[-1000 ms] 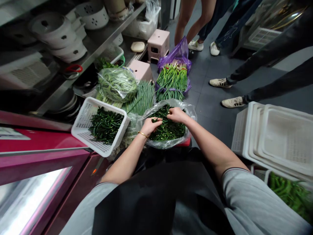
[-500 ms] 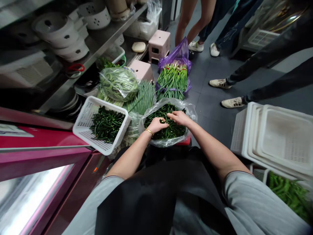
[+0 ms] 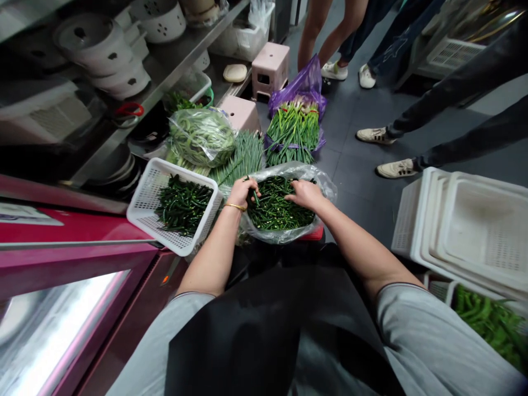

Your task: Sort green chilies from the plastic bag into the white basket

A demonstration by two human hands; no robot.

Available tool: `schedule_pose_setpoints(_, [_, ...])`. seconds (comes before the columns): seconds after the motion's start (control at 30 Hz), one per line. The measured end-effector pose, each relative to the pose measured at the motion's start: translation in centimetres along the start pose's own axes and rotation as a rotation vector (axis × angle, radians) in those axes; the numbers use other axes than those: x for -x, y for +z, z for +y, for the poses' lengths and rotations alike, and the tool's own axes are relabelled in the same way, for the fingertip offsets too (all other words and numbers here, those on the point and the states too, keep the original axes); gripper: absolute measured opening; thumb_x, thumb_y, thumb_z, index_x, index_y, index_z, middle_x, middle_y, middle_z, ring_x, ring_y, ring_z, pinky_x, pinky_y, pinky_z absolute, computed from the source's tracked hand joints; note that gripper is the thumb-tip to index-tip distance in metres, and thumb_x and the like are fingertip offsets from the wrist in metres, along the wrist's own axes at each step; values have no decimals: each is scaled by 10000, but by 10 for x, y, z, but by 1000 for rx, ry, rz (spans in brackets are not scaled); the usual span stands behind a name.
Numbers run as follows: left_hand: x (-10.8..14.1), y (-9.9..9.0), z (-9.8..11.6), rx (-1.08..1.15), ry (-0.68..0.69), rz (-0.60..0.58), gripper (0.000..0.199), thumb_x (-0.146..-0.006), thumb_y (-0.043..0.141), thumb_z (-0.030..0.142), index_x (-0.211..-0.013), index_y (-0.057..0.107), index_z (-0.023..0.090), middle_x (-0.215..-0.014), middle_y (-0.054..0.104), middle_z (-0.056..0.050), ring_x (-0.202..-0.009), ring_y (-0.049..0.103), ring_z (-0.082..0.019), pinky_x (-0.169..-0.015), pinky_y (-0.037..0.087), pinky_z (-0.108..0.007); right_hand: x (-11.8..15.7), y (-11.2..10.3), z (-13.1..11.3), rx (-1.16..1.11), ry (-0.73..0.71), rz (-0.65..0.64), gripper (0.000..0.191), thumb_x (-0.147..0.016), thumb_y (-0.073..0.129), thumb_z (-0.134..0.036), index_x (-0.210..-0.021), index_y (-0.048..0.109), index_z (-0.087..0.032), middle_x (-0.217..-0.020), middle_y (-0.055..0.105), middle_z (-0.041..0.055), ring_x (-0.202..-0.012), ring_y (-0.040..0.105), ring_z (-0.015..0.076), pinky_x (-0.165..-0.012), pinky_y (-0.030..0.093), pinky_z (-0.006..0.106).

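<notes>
Long, thin dark green chili peppers (image 3: 276,212) fill a clear plastic bag (image 3: 277,237) in front of me. My left hand (image 3: 244,192), with a gold bracelet at the wrist, is over the bag's left edge, its fingers closed on a dark green chili pepper (image 3: 256,198). On the bag's right side, my right hand (image 3: 306,194) rests at the peppers with its fingers bent inward; what is between its fingertips is hidden. To the left, a white plastic basket (image 3: 144,190) holds a heap of similar dark green peppers (image 3: 183,204).
Behind the bag lie thin green stalks (image 3: 247,157), a bag of pale green beans (image 3: 202,137) and scallions (image 3: 293,132) in purple plastic. Pink stools (image 3: 270,69) stand farther back. White crates (image 3: 482,220) are stacked at right. Other people's legs (image 3: 449,124) are close by.
My left hand has moved left, from the middle of the bag to its left edge, with a chili pepper in it. My right hand has shifted slightly right, away from the left.
</notes>
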State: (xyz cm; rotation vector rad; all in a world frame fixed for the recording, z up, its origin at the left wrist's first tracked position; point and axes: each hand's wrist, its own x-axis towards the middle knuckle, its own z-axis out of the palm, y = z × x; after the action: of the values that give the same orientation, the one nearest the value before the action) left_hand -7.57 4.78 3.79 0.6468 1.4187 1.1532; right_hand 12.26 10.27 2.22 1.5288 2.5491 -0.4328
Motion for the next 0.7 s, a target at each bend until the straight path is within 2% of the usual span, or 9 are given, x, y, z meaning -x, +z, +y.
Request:
schedule_pose_setpoints(0.07, [-3, -5, -4, -1, 23, 49, 118, -582, 569, 166, -665, 485, 169, -483, 504, 40, -423, 543, -117, -382, 284, -177, -14, 11, -15, -60, 19, -44, 479, -822, 586, -556, -1046, 672, -142, -1021, 694, 148, -930, 637, 249, -727, 454, 287])
schedule_pose_setpoints(0.2, [-8, 3, -23, -318, 65, -21, 171, -591, 638, 163, -749, 573, 163, -488, 497, 54, -413, 490, -102, -436, 320, -205, -35, 19, -33, -250, -52, -54, 203, -849, 599, -329, -856, 698, -152, -878, 721, 91, -857, 648, 191, -732, 447, 245])
schedule_pose_setpoints(0.27, [-10, 14, -30, -507, 138, -67, 182, -577, 699, 180, -725, 596, 154, -504, 498, 50, -462, 464, -97, -483, 332, -216, -36, 10, -28, -419, -68, 17, 179, -853, 580, -260, -763, 678, -141, -727, 697, 62, -741, 640, 162, -704, 451, 234])
schedule_pose_setpoints(0.33, [-11, 26, -31, -613, 241, -132, 169, -591, 723, 223, -668, 592, 148, -527, 500, 41, -526, 450, -100, -529, 336, -220, -32, -4, -18, -629, -81, 81, 200, -866, 562, -266, -739, 645, -137, -608, 643, 25, -591, 597, 129, -624, 456, 222])
schedule_pose_setpoints(0.43, [-8, 35, -20, -591, 392, -227, 179, -639, 710, 286, -682, 615, 140, -607, 554, 17, -636, 483, -119, -598, 360, -221, -22, -18, 0, -888, -112, 50, 256, -925, 487, -315, -794, 617, -137, -556, 591, -18, -440, 504, 84, -489, 432, 194])
schedule_pose_setpoints(0.5, [-6, 30, -12, -504, 413, -243, 208, -621, 730, 294, -712, 622, 140, -667, 591, 3, -680, 507, -124, -616, 373, -220, -14, -17, 10, -811, -84, 20, 300, -951, 435, -317, -813, 620, -125, -582, 604, -19, -446, 509, 78, -472, 432, 182])
schedule_pose_setpoints(0.53, [-5, 25, -9, -429, 379, -229, 217, -614, 735, 296, -699, 607, 144, -657, 585, 4, -658, 508, -119, -596, 371, -218, -10, -13, 13, -716, -58, 22, 296, -940, 451, -311, -812, 629, -113, -629, 628, -7, -487, 537, 79, -496, 444, 178])
schedule_pose_setpoints(0.63, [-4, 5, -8, -48, 151, -194, 247, -623, 702, 315, -648, 503, 171, -528, 471, 48, -488, 445, -87, -467, 312, -209, 0, 4, 14, -332, -27, 42, 211, -839, 609, -273, -891, 663, -76, -921, 685, 99, -713, 638, 130, -652, 483, 203])
schedule_pose_setpoints(0.7, [-3, -4, -12, 208, -7, -215, 258, -614, 672, 303, -638, 445, 183, -496, 418, 65, -428, 416, -77, -408, 260, -199, 4, 13, 11, -88, -90, 13, 253, -830, 615, -235, -1018, 656, -72, -1089, 645, 185, -849, 658, 213, -745, 491, 286])
